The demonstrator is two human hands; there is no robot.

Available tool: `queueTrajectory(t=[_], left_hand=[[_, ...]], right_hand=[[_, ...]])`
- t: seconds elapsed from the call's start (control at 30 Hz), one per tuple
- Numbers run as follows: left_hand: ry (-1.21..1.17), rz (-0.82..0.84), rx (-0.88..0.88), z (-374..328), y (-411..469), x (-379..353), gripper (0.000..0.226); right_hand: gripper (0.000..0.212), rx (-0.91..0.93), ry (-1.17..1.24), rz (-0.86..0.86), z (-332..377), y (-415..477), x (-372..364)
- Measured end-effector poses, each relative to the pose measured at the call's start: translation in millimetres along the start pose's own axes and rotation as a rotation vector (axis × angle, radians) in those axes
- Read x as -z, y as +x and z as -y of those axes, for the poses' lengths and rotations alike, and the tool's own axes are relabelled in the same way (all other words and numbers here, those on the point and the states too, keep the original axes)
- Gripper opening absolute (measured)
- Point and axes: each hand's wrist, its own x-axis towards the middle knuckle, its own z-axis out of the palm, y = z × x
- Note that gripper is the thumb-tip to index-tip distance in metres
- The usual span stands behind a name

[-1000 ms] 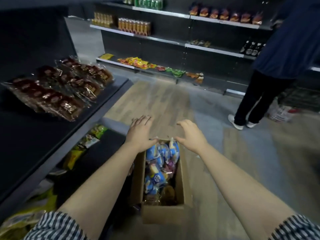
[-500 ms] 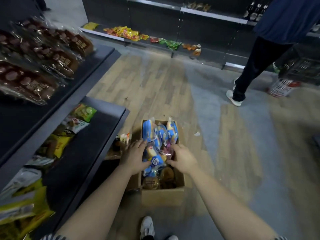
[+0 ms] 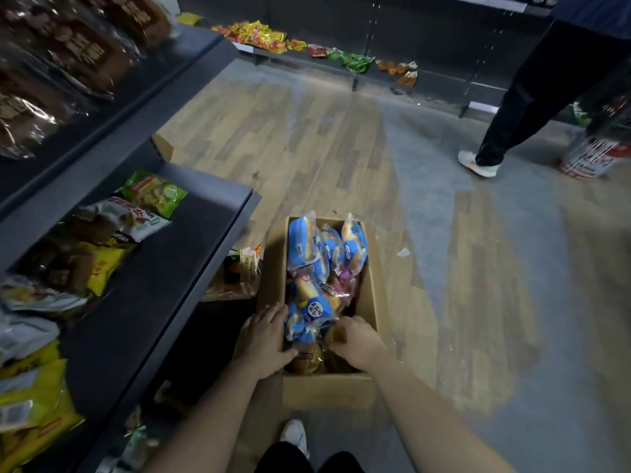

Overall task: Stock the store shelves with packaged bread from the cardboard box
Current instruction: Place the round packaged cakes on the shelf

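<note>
Cardboard made up the box (image 3: 327, 390), which stood open on the floor (image 3: 324, 138) just off the front edge of the lower shelf (image 3: 191, 233). It was packed nearly to its rim with bread packs (image 3: 324, 254) in blue wrappers, some standing on end at its far end and others heaped toward its near end.

The left hand (image 3: 263, 337) lay at the box's left wall with its fingers fairly straight, pressed against the left side of the nearest pack (image 3: 309, 314). The right hand (image 3: 360, 341) was curled over that pack's right side. Its fingertips were lost among the wrappers, so whether they had closed on the pack could not be told. The pack sat between the two hands inside the box, near its front wall, and had not been lifted clear.

By these signs the stocking had hardly begun for this box. No blue pack showed on either shelf. The lower shelf held snack bags (image 3: 102, 268) at its back and left, with bare dark surface along its front edge. The upper shelf (image 3: 136, 107) carried brown packs (image 3: 78, 52), possibly bread, though blur made that uncertain. Almost everything remained to do: raise this pack, place it, then empty the rest.

Another person (image 3: 532, 97) stood by the far shelving, well apart.
</note>
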Motion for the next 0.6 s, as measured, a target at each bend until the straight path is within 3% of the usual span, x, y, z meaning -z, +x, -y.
queueTrajectory(t=[0.4, 0.6], left_hand=[[-0.028, -0.055, -0.002, 18, 11, -62, 0.099], [-0.087, -0.043, 0.008, 18, 10, -72, 0.101]], right_hand=[[0.035, -0.052, -0.047, 0.236, -21, 43, -62], [0.047, 0.005, 0.067, 0.422, -22, 44, -73]])
